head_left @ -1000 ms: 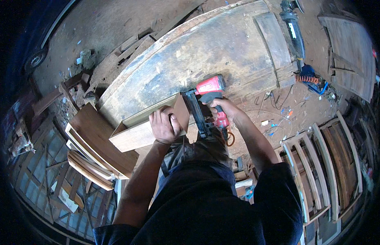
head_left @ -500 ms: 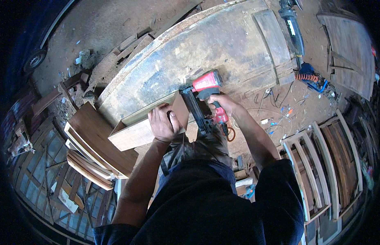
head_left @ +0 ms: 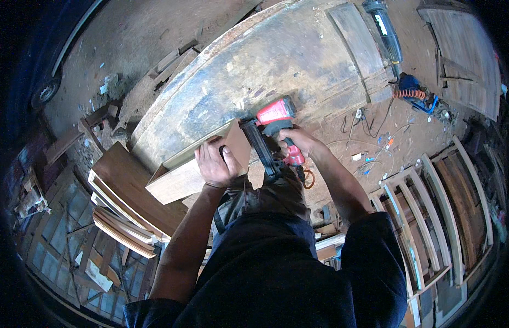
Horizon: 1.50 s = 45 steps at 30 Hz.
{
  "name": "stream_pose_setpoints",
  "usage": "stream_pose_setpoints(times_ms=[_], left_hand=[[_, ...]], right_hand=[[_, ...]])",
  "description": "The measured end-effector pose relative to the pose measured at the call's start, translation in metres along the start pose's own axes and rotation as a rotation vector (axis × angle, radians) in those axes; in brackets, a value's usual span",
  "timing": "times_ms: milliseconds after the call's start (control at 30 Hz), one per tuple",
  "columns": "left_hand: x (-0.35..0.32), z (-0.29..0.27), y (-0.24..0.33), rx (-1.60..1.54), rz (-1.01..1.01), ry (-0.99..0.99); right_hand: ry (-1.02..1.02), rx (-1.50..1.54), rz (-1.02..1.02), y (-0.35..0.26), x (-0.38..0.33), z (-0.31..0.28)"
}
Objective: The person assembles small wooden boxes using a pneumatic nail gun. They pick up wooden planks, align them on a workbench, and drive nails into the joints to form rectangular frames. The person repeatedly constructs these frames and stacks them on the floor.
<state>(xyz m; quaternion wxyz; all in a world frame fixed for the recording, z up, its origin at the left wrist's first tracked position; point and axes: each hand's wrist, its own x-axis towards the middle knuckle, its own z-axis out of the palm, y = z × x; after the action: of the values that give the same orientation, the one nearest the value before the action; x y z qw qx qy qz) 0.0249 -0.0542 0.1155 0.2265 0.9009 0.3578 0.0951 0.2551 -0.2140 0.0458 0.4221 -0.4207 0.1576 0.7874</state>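
Observation:
A pale wooden drawer-like box (head_left: 175, 185) rests at the near edge of the worktable, slanting up to the right. My left hand (head_left: 215, 165) is closed over its near side wall, close to the right end. Beside the thumb is a dark round patch that I cannot make out. My right hand (head_left: 299, 143) grips the handle of a red and black nail gun (head_left: 276, 112). The gun's long black magazine stands against or just beside the box's right end panel (head_left: 240, 148); its nose is hard to see. An orange hose loop (head_left: 309, 179) hangs below the handle.
A stained, curved-edge worktable (head_left: 221, 82) spreads ahead. An angle grinder (head_left: 387, 35) lies at its far right, near an orange coiled hose (head_left: 408, 94). Brown curved panels (head_left: 128, 186) stack at left; slatted wooden frames (head_left: 429, 213) stand at right. Scraps and cords litter the floor.
The view has shifted slightly, so the table and surroundings sit a little differently. My left hand sits marginally farther left on the box. The nail gun stays nearly in place at the box end.

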Motion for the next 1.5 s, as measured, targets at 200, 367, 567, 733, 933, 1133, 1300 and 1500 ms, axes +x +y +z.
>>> stream_pose_setpoints(times_ms=[200,367,567,733,933,1133,1300,1500], left_hand=[[-0.002,0.003,-0.004,0.064,0.025,0.014],[0.004,0.000,0.002,0.027,0.049,0.043],[0.005,-0.001,0.001,0.040,0.071,0.044],[0.004,-0.002,0.002,0.061,0.067,0.032],[0.005,-0.001,0.003,0.044,0.072,0.053],[0.003,-0.001,0.001,0.037,0.079,0.055],[0.008,-0.003,0.007,0.007,0.066,0.053],[0.006,-0.004,0.007,0.035,0.036,0.015]], right_hand=[[0.005,-0.022,-0.028,0.003,0.001,0.001],[0.002,-0.025,-0.038,-0.001,-0.001,0.004],[0.024,0.007,-0.025,0.011,-0.006,0.002],[-0.006,0.064,-0.051,0.016,-0.010,0.003],[0.009,0.016,0.000,0.031,-0.004,-0.016],[0.041,-0.058,-0.032,0.025,-0.018,-0.003],[0.039,-0.024,-0.016,0.030,-0.016,-0.010],[0.031,-0.032,-0.024,0.044,-0.016,-0.017]])
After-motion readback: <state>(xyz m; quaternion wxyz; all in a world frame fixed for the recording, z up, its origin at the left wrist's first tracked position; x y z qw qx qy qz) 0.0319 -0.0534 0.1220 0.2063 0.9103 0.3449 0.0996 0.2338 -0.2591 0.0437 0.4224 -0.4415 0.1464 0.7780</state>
